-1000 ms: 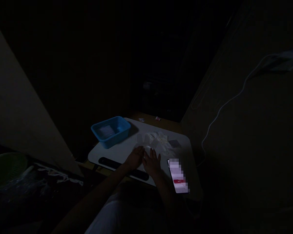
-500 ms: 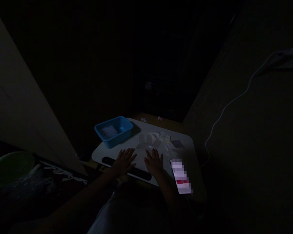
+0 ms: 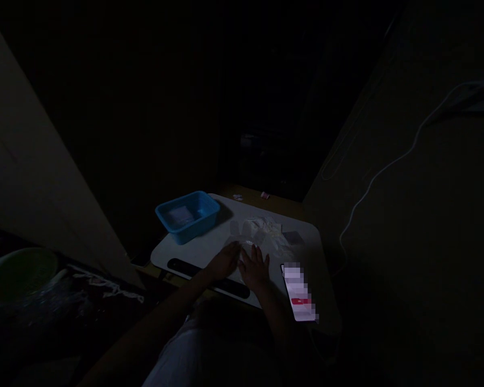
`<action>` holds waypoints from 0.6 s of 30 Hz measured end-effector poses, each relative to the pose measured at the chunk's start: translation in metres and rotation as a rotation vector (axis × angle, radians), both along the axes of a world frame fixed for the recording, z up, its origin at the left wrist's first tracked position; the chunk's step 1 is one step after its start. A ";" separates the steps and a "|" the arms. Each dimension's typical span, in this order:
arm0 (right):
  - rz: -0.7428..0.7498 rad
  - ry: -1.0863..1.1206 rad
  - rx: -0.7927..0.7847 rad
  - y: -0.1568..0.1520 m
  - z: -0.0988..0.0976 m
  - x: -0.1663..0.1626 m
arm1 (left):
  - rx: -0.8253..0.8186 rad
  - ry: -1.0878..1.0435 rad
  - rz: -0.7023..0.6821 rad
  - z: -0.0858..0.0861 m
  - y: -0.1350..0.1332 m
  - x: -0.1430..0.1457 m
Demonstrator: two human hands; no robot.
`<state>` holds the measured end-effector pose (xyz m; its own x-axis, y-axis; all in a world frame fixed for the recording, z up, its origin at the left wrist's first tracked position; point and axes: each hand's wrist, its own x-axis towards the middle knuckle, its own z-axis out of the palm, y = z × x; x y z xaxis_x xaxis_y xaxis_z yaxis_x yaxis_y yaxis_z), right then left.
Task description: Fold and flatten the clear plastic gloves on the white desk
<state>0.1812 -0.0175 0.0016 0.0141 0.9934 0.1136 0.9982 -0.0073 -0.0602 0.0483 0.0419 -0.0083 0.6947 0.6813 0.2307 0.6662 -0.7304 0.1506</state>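
My right hand lies flat with its fingers spread, pressing on a pale, shiny, plastic-looking piece on the small white table. Close on its left is my left hand, its fingers drawn together at the near left edge of that piece. Whatever those fingertips hold is hidden in the dim light. Just beyond the hands are pale flaps and a crumpled whitish heap, which may be plastic or paper.
A blue plastic basin with a pale packet inside stands at the table's left. To the right lies a lit phone. A dark slot runs along the near edge. A white cable hangs along the right wall.
My left hand has moved right toward my right hand, and its spread fingers have drawn together. My right hand stays where it was.
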 end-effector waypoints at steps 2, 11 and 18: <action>0.002 0.005 0.011 0.000 -0.001 0.000 | 0.035 0.034 0.035 -0.009 -0.004 -0.006; -0.001 -0.008 0.024 -0.001 -0.001 0.000 | 0.092 0.128 0.065 -0.010 -0.009 -0.037; -0.017 -0.004 -0.018 -0.001 0.003 -0.001 | 0.073 0.140 0.095 -0.003 -0.012 -0.054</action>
<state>0.1797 -0.0189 0.0049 0.0308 0.9949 0.0958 0.9981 -0.0255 -0.0561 -0.0061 0.0301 -0.0116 0.6566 0.7305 0.1877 0.7436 -0.6686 0.0008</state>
